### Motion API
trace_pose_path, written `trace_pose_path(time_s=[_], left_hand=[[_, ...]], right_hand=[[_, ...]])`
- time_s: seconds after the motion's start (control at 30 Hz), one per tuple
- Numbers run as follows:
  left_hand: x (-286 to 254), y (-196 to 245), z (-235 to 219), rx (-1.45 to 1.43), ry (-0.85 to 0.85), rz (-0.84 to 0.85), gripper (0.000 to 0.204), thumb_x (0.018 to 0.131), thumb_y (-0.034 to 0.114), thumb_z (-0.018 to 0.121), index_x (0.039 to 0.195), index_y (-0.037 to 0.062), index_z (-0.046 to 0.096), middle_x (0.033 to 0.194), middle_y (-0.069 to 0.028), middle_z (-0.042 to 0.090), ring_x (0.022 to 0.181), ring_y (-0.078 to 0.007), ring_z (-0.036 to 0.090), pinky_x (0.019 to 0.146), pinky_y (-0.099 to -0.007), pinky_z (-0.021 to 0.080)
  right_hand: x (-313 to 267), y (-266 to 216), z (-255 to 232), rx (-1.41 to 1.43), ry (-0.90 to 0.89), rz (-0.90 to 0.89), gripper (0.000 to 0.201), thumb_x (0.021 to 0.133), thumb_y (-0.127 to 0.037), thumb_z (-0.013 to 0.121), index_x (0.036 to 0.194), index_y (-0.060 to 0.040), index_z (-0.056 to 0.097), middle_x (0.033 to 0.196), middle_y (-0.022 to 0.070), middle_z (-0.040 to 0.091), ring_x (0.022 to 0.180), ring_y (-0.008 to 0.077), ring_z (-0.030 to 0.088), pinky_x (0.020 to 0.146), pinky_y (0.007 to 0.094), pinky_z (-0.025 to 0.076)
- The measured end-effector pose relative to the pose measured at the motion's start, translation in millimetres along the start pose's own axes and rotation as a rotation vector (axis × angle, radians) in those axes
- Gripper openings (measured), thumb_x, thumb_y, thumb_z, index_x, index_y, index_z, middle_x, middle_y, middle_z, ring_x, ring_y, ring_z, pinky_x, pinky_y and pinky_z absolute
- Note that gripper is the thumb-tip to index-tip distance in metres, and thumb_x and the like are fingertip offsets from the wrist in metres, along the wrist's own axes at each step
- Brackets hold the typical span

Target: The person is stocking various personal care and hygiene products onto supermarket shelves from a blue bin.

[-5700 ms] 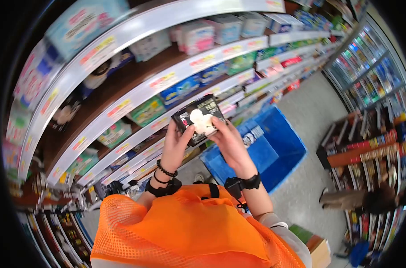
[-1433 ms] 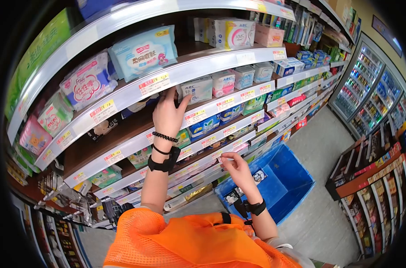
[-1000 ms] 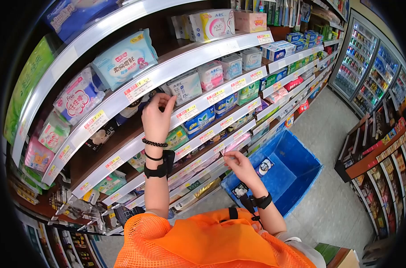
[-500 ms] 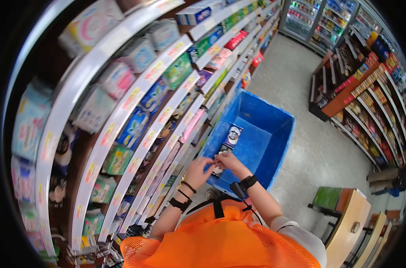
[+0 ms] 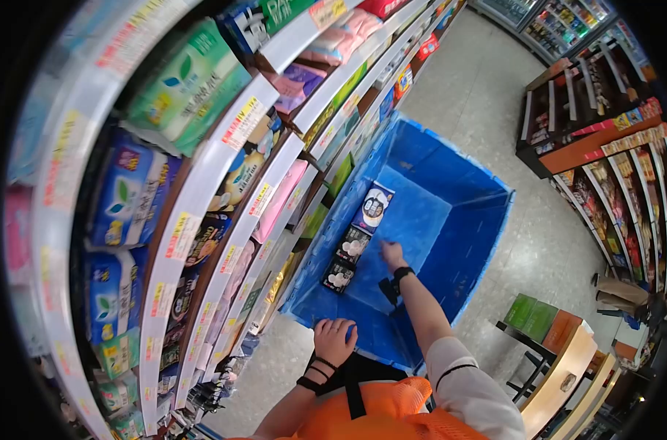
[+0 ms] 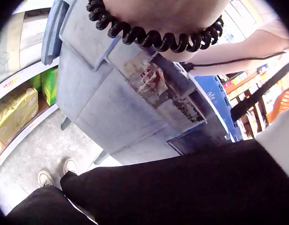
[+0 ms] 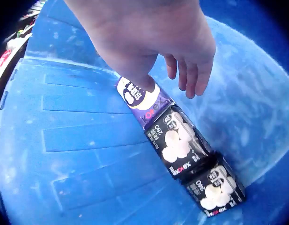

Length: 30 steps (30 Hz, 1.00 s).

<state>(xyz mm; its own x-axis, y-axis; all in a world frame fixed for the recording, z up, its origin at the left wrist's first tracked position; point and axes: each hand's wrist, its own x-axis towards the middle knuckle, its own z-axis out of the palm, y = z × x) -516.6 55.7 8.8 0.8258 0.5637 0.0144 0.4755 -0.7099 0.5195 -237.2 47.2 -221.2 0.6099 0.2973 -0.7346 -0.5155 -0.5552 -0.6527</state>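
Starting on the left, the shelves point(image 5: 201, 191) w/ price tags and soft packs are filling that side of the head view; 1 s ago the person was standing upright at them, left hand up on a shelf edge, and now the view is tipping down toward the floor. The left hand point(image 5: 333, 341) is now resting on the near rim of the blue crate point(image 5: 487, 220), fingers curling over the edge, gripping the rim and nothing else; the left wrist cam is showing only the crate's grey-blue outer wall point(image 6: 111, 108), dark trousers and a shoe on the floor. Moving right, three packs are lying in a row along the crate floor by the shelf-side wall: two black packs point(image 5: 346, 258) end to end, then a purple-and-white pack point(image 5: 373, 207) further in. Next, the right hand point(image 5: 392, 254) is reaching deep into the crate, just beside the middle pack; 0.5 s ago both hands were meeting above the crate. From the right wrist cam the hand point(image 7: 154, 42) is hanging relaxed, fingers point(image 7: 191, 77) loosely extended, holding nothing, hovering over the purple pack point(image 7: 139, 101), w/ the black packs point(image 7: 193, 159) beyond. Judging by this, she's bending for stock, probably about to pick one up.
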Motion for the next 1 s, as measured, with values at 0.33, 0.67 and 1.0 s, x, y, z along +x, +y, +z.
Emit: trace_pose_path(time_s=[0.33, 0.67, 1.0], left_hand=[[-3.6, 1.9, 8.1, 0.014, 0.016, -0.056, 0.012, 0.081, 0.018, 0.065, 0.092, 0.0145, 0.068, 0.092, 0.0015, 0.068, 0.082, -0.0154, 0.061, 0.089, -0.0333, 0.041], [-5.8, 7.1, 6.5, -0.009, 0.051, -0.083, 0.016, 0.079, 0.016, 0.067, 0.095, 0.0147, 0.069, 0.094, 0.0013, 0.068, 0.084, -0.0155, 0.061, 0.09, -0.0331, 0.04], [-13.3, 15.4, -21.9, -0.746, 0.131, -0.365, 0.061, 0.091, 0.029, 0.066, 0.139, 0.0042, 0.04, 0.125, -0.0121, 0.058, 0.106, -0.022, 0.062, 0.088, -0.0358, 0.048]], right_hand=[[74.8, -20.1, 37.0, 0.013, 0.174, -0.031, 0.069, 0.078, -0.046, 0.076, 0.112, 0.0116, 0.058, 0.096, 0.0136, 0.065, 0.079, 0.0184, 0.061, 0.069, 0.0305, 0.049], [45.3, -32.7, 22.7, 0.24, -0.126, 0.015, 0.047, 0.083, -0.034, 0.077, 0.108, 0.0031, 0.063, 0.089, 0.0058, 0.069, 0.063, 0.0107, 0.059, 0.054, 0.0233, 0.045], [-183.9, -95.6, 2.7, 0.459, -0.559, 0.149, 0.028, 0.092, -0.024, 0.067, 0.114, -0.0088, 0.061, 0.105, 0.0018, 0.069, 0.09, 0.011, 0.066, 0.072, 0.0254, 0.052]])
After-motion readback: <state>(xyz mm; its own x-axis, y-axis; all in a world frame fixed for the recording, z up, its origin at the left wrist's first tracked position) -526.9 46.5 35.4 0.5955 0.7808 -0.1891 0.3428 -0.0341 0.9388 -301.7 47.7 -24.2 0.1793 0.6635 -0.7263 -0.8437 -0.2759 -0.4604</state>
